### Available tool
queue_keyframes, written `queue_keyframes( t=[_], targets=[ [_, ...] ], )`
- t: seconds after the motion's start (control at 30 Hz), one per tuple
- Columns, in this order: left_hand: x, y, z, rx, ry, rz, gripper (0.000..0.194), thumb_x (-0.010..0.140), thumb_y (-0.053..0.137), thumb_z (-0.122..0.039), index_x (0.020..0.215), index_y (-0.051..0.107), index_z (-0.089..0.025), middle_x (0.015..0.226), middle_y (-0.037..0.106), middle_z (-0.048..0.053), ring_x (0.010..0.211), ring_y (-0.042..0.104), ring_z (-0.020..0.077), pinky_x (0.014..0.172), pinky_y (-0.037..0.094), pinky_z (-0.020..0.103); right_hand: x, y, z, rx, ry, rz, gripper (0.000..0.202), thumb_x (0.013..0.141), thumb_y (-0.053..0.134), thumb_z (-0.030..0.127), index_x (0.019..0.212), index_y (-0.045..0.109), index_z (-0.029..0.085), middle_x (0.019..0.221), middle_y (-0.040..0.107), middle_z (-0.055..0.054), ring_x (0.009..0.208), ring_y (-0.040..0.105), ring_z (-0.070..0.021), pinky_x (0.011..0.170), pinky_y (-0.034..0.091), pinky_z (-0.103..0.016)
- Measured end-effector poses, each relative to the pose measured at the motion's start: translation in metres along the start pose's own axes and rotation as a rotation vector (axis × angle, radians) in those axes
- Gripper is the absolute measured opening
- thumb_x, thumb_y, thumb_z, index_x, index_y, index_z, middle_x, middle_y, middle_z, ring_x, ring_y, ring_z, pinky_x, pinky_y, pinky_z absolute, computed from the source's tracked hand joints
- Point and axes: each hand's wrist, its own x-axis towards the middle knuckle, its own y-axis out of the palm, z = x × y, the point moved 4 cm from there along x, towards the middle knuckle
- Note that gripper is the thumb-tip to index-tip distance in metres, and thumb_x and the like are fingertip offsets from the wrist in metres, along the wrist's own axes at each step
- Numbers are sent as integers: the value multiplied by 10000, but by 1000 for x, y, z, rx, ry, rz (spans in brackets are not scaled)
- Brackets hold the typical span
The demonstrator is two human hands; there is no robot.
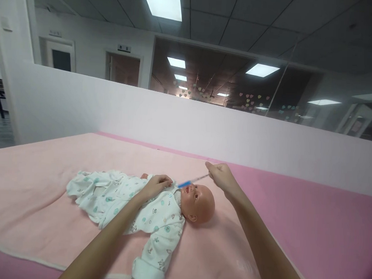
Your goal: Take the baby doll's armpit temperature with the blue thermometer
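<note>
1. Step in hand, as I judge it: the blue-tipped stick point(184, 184) is being positioned at the baby doll's point(166, 208) mouth; blur hides whether it touches.
2. The next move seems to call for a steady right wrist and fine control of the blue end.
3. The right hand point(223, 178) pinches the stick's thin end, beyond the doll's head, forearm reaching up from the lower right.
4. The left hand point(156, 185) lies over the doll's chest, fingers bent near the collar; I cannot tell whether they grip cloth.
5. The doll lies face-up on the peach blanket point(33, 182), head toward the right.

One head camera looks forward and down at the nearby doll point(160, 212).
</note>
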Motion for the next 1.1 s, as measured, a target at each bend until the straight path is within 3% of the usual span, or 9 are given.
queue_keyframes(
  t=[0.27, 0.5, 0.73, 0.83, 0.9, 0.97, 1.1],
  targets=[
    [-2, 0, -2, 18, 3, 7, 271, 713, 522, -361, 804, 652, -141, 801, 658, 60, 764, 568, 201, 666, 406, 286, -3, -3, 2, 60, 12, -4, 448, 770, 464, 358, 440, 194, 221, 388, 157, 89, 365, 116, -37, 370, 106, -217],
    [-1, 0, -2, 15, 3, -4, 257, 701, 530, -356, 777, 655, -145, 791, 664, 58, 780, 579, 210, 694, 415, 296, -6, -5, 2, -15, -40, -112, 472, 766, 479, 369, 445, 165, 222, 402, 143, 82, 383, 101, -37, 386, 94, -227],
    [-3, 0, -2, 14, -10, 6, 266, 708, 529, -369, 791, 649, -147, 802, 667, 61, 798, 582, 217, 710, 419, 301, -5, -6, -2, 61, -17, -54, 457, 758, 474, 374, 448, 174, 225, 402, 140, 84, 383, 110, -44, 387, 104, -229],
    [-1, 0, -1, 25, -13, 9, 276, 700, 527, -381, 792, 651, -151, 810, 670, 59, 811, 583, 216, 719, 421, 296, -10, -9, 0, -67, -58, -131, 450, 780, 431, 361, 441, 169, 225, 410, 144, 71, 387, 129, -54, 397, 124, -238],
    [-1, 0, -1, 30, -8, 8, 284, 701, 521, -383, 801, 652, -151, 822, 672, 57, 819, 584, 213, 724, 422, 289, -27, -12, 5, -300, -189, -323, 451, 795, 413, 334, 446, 150, 221, 426, 135, 61, 403, 139, -64, 422, 122, -253],
    [-2, -2, -3, 45, 2, 8, 289, 705, 515, -382, 799, 657, -149, 817, 673, 55, 808, 584, 210, 709, 424, 282, -57, -9, 9, -602, -419, -556, 461, 802, 430, 286, 449, 142, 213, 435, 130, 56, 423, 141, -75, 452, 120, -273],
    [-9, -6, -11, 74, -1, 35, 281, 683, 551, -395, 722, 693, -156, 761, 678, 38, 771, 585, 217, 680, 425, 273, -125, 16, -13, -966, -911, -672, 432, 778, 533, 170, 440, 267, 209, 422, 228, 57, 435, 200, -95, 484, 144, -299]
  ],
)
